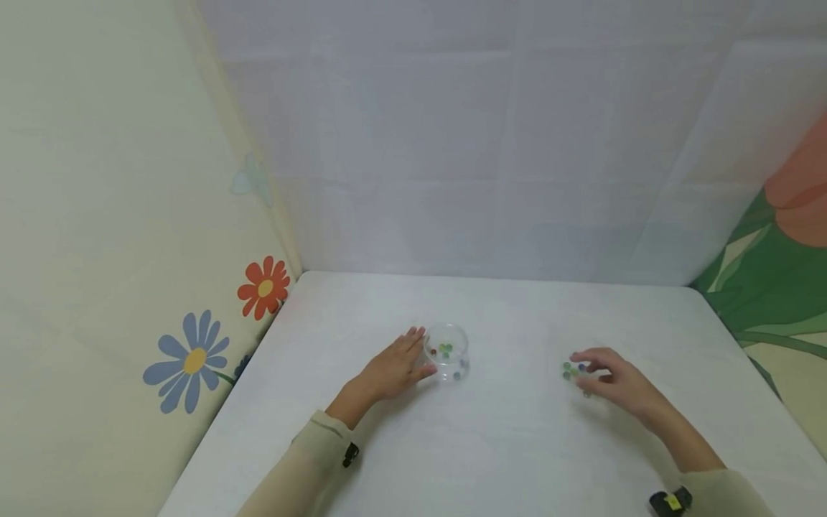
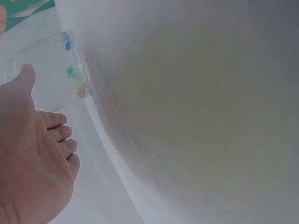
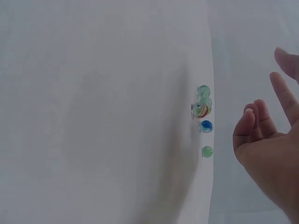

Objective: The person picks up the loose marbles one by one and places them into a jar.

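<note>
A clear round container (image 1: 457, 334) stands on the white table with several glass marbles at its bottom. My left hand (image 1: 395, 366) lies beside its left side, thumb toward the near side and fingers extended. In the left wrist view, the thumb overlaps the container wall (image 2: 49, 58); whether skin touches it I cannot tell. To the right, a loose group of marbles (image 1: 568, 370) sits on the tabletop. Above their right side hovers my right hand (image 1: 617, 380), thumb and forefinger apart, with nothing seen between them. The right wrist view shows a blue-swirled marble (image 3: 206, 126) among green ones.
The white table (image 1: 504, 445) reaches back to a hanging white cloth (image 1: 413, 158). A flower-printed curtain (image 1: 97, 215) borders the left side, and green leaf-printed fabric (image 1: 775, 287) the right. Dark straps (image 1: 350, 454) circle the sleeve cuffs.
</note>
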The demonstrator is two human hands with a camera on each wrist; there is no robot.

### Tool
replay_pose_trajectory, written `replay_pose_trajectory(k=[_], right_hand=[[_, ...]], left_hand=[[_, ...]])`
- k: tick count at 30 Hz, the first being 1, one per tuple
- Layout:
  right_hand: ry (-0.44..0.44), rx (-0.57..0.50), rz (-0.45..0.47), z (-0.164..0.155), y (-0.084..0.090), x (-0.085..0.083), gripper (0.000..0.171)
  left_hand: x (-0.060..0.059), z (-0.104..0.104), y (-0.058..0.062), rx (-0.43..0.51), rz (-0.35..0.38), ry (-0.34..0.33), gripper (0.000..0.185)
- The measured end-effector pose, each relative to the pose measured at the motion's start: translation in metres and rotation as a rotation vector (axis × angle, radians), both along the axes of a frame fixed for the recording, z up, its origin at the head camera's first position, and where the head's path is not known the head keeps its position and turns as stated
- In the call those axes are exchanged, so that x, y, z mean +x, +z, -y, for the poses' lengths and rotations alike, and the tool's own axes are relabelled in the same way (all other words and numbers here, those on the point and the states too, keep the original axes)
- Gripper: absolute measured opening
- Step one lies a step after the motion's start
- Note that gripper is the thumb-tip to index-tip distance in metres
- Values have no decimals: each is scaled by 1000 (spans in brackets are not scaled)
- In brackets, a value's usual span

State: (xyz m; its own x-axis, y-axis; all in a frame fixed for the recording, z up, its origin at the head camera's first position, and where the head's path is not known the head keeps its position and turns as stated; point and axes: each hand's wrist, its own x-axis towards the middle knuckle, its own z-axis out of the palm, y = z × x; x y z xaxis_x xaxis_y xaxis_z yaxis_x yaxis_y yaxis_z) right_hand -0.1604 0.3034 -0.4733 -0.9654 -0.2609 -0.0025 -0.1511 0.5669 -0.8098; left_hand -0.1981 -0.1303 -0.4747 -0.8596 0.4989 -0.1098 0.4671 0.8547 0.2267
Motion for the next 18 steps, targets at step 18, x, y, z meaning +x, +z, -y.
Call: replay_pose_trajectory(k=[18], right_hand=[[0,67,44,-17,-9,4,47]], left_hand=[[-2,2,-5,8,-8,7,83]])
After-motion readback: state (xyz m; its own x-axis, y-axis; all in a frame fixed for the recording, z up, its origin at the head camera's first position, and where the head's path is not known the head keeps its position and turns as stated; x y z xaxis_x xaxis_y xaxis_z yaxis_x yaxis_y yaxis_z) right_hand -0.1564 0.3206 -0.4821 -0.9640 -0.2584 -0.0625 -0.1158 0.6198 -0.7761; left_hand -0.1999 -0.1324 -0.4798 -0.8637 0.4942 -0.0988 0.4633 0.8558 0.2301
